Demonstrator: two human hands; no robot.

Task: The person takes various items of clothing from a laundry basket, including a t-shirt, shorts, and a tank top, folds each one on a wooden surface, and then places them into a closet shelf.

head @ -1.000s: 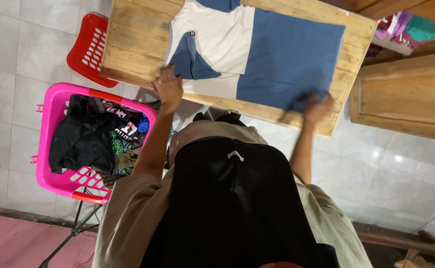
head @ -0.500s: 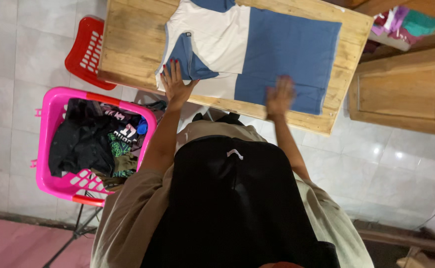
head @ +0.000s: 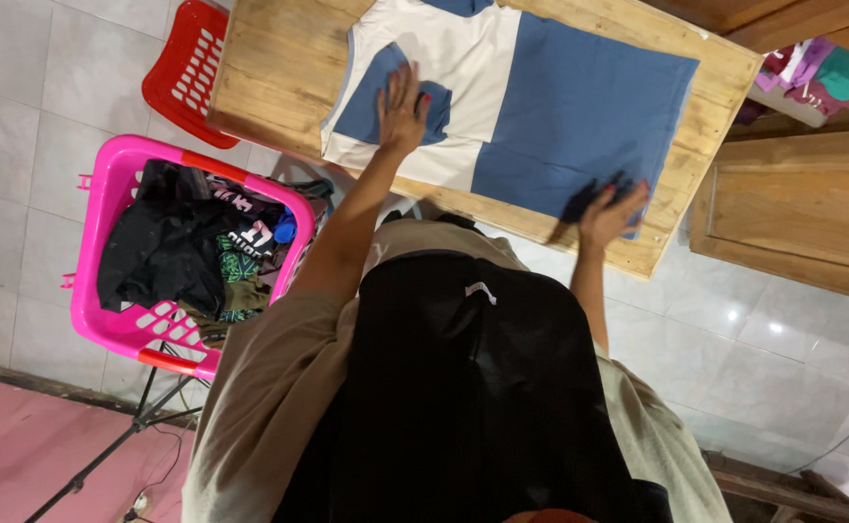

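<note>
Blue-and-white t-shirt [head: 541, 107] lies spread flat on the wooden bench [head: 270, 73], white upper part with blue sleeve toward the left, blue body toward the right. Left hand [head: 403, 108] is open, palm down, fingers spread, pressing flat on the folded-in blue sleeve over the white panel. Right hand [head: 610, 211] sits at the shirt's near hem by the bench's right corner; fingers curled onto the blue fabric edge, looks like a pinch on the hem but can't tell for sure, slight blur. Pink laundry basket [head: 105, 194] stands on a stand just left of the person, below the bench edge, holding dark and patterned clothes [head: 178, 252]. Red plastic basket [head: 187, 73] on the tiled floor [head: 18, 97], partly tucked under the bench's left end. Wooden cabinet [head: 802, 218] to the right; folded coloured clothes [head: 817, 73] on a shelf above it.
</note>
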